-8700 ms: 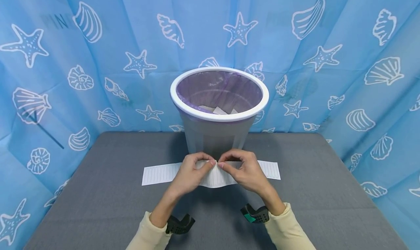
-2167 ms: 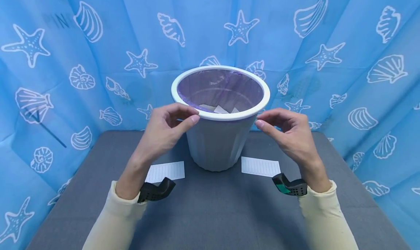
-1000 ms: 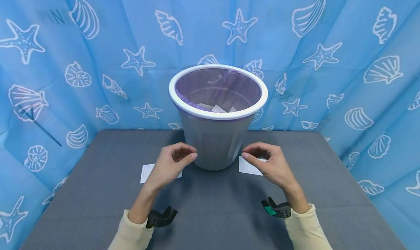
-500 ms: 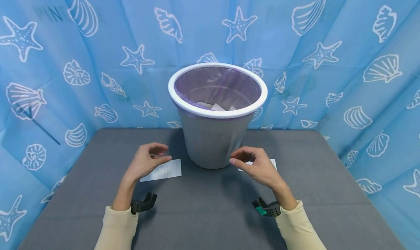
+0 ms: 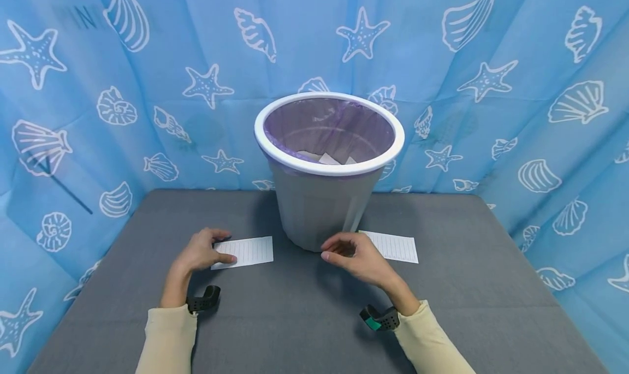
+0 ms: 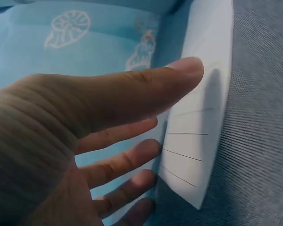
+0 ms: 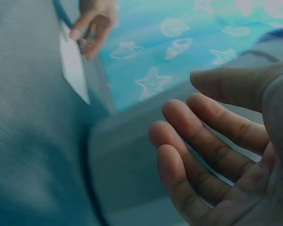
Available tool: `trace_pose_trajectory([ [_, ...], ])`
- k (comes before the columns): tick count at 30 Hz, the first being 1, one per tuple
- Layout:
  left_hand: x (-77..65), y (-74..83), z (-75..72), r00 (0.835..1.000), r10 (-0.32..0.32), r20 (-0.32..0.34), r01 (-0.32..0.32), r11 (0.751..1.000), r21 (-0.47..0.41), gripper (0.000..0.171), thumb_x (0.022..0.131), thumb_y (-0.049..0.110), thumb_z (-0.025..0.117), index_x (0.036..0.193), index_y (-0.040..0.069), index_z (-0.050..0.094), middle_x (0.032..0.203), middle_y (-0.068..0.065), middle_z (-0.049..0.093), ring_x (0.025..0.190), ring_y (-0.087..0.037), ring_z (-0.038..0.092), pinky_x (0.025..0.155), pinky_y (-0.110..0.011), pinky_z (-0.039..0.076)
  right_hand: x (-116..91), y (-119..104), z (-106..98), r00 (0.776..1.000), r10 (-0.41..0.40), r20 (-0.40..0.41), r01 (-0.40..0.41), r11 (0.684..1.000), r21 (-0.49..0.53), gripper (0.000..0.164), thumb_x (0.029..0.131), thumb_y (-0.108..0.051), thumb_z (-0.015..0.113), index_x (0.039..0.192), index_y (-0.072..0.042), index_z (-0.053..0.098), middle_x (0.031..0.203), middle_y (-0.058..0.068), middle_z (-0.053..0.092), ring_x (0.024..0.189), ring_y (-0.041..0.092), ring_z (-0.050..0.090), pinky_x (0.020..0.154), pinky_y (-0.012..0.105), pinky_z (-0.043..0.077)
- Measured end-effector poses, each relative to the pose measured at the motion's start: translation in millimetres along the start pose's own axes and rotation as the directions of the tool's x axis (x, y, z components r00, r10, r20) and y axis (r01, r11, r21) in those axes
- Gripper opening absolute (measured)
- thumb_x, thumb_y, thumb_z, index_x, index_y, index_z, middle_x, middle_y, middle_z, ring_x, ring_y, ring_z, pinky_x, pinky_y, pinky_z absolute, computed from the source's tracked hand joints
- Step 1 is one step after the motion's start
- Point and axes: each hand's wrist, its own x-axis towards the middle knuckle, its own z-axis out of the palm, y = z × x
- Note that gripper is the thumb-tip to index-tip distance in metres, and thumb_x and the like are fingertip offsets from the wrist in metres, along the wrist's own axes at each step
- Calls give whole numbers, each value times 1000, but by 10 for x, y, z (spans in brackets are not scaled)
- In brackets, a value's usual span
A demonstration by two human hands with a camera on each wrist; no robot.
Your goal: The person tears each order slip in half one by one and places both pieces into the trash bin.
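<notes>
A lined white paper slip (image 5: 253, 249) lies on the grey table, left of the bin. My left hand (image 5: 199, 252) is at its left end, the thumb (image 6: 179, 70) over the near side and the fingers spread beyond the far edge. Whether the thumb touches the paper I cannot tell. In front of the bin, my right hand (image 5: 361, 258) hovers with loosely bent fingers and nothing between them. A second lined paper slip (image 5: 398, 247) lies behind it, right of the bin, its left end partly hidden.
A grey bin (image 5: 321, 205) with a white rim and purple liner stands at the table's back middle, holding several paper pieces (image 5: 328, 159). A blue shell-print curtain (image 5: 211, 139) hangs behind the grey table (image 5: 275, 319).
Both hands earlier pinched a lined paper strip at the middle; two separate slips now lie apart. The hands rose to the bin rim, then came down; the left went left to its slip.
</notes>
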Motion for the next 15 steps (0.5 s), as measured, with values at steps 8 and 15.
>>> trace_pose_trajectory([
  [8, 29, -10, 58, 997, -65, -28, 67, 995, 78, 49, 72, 13, 92, 113, -5, 72, 117, -24, 61, 108, -43, 51, 90, -62, 39, 45, 87, 280, 997, -3, 81, 1, 1000, 19, 22, 96, -16, 71, 110, 1, 72, 94, 2, 70, 84, 19, 67, 76, 33, 55],
  [15, 40, 18, 66, 996, -88, 8, 88, 995, -44, 43, 73, 2, 90, 107, -6, 65, 102, -17, 61, 92, -31, 54, 81, -47, 47, 68, 209, 484, 996, -20, 84, 15, 999, 52, 21, 95, -12, 72, 110, 3, 71, 94, 5, 71, 83, 16, 67, 73, 30, 55],
])
